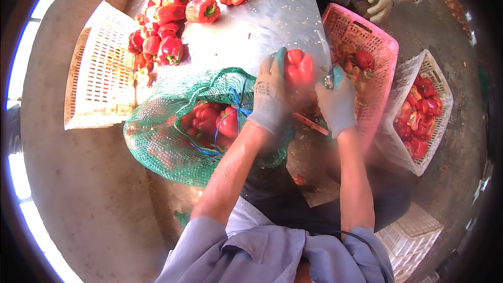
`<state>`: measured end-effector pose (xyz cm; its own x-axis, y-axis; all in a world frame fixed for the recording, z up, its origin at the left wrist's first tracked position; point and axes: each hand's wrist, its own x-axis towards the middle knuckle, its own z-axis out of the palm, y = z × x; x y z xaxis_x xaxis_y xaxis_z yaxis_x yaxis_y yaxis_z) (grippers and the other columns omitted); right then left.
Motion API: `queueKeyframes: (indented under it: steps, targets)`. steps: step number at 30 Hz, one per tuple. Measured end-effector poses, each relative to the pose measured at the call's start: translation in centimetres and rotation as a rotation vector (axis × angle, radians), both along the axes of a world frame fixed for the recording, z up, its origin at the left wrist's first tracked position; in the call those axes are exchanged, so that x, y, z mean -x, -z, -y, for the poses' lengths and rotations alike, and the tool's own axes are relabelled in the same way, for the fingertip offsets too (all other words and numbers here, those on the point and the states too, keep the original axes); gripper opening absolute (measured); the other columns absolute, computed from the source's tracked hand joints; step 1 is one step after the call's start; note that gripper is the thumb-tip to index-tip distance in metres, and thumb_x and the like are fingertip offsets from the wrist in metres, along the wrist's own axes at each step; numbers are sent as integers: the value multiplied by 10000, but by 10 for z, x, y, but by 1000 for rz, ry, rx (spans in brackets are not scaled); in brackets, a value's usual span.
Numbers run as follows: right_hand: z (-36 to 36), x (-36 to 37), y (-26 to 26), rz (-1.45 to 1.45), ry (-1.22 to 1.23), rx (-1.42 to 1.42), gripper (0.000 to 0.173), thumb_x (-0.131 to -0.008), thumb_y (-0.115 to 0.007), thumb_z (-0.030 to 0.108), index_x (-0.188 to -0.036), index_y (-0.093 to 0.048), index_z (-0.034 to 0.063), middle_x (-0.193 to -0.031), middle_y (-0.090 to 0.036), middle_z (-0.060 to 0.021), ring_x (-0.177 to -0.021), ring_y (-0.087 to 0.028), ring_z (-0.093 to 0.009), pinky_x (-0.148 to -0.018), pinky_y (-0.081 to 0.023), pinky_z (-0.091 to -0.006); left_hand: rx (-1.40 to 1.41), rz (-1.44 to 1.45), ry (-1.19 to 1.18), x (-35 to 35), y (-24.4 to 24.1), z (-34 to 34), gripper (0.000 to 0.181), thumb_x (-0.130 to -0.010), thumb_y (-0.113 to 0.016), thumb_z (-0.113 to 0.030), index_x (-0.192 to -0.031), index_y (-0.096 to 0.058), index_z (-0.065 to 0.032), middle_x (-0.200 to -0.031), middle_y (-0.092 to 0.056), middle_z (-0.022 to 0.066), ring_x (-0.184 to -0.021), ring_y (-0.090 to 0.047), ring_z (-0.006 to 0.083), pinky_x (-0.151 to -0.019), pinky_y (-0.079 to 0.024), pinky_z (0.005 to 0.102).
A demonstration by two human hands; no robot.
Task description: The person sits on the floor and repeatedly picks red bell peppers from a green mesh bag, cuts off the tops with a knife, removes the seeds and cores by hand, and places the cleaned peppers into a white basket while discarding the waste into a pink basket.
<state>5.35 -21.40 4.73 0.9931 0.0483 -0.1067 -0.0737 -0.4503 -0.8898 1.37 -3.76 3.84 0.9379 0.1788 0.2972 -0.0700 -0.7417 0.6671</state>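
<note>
In a grey knit work glove, my left hand point(271, 90) grips a red bell pepper point(298, 68) at the near right edge of the metal table point(251, 43). My gloved right hand point(337, 100) is closed around a small metal tool point(329, 78), mostly hidden by the fingers, just right of the pepper. A green mesh sack point(161, 141) bulges left of my left wrist. Its mouth gapes, showing red peppers point(206, 120) inside, and blue twine point(237, 102) hangs across the opening. Beneath my right hand stands a pink plastic crate point(377, 70) with pepper scraps in it.
Whole red peppers point(169, 11) are heaped along the table's left side. A white perforated crate point(106, 67) leans at the left. Cut peppers point(418, 114) fill another white crate point(436, 153) at the right. Opposite, a co-worker's gloved hand point(382, 4) shows. Stacked crates point(412, 232) stand lower right.
</note>
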Motion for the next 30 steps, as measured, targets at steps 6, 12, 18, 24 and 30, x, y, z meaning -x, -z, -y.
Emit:
queueKeyframes:
  steps: [6,12,18,24,30]
  targets:
    - [2,21,-8,142,-189,200,666,-927,-725,118,-1566,-568,20,-1056,-771,-285,-1012,-769,-463,-915,-591,-542,7,-45,23,-4,8,-3,1061,-799,-910,-213,-1677,-374,48,-1547,-524,304,-1403,-556,504,-1194,-505,513]
    - [-1,27,-23,2,-224,128,691,-961,-671,79,-1628,-499,22,-1199,-739,-339,-1109,-737,-496,-962,-571,-560,-49,-21,21,-4,11,0,1057,-818,-940,-232,-1655,-372,77,-1518,-541,318,-1376,-577,512,-1162,-523,539]
    - [2,32,-22,-3,-241,154,710,-972,-641,54,-1655,-450,19,-1242,-730,-347,-1133,-725,-512,-973,-567,-569,-106,-27,22,1,8,2,1081,-840,-942,-280,-1669,-347,76,-1535,-528,320,-1386,-571,511,-1167,-515,542]
    - [-16,16,-13,-7,-282,340,775,-968,-702,87,-1664,-381,-28,-1392,-676,-352,-1279,-666,-527,-1071,-546,-571,-208,-66,31,-2,15,-2,1050,-855,-906,-218,-1681,-328,77,-1553,-514,317,-1374,-577,509,-1158,-515,534]
    - [-23,7,25,100,-228,279,760,-958,-758,136,-1618,-420,-31,-1422,-667,-347,-1346,-641,-525,-1135,-536,-551,-204,-170,50,-3,-6,1,1002,-862,-831,-97,-1728,-330,-38,-1567,-512,282,-1405,-583,479,-1147,-542,496]
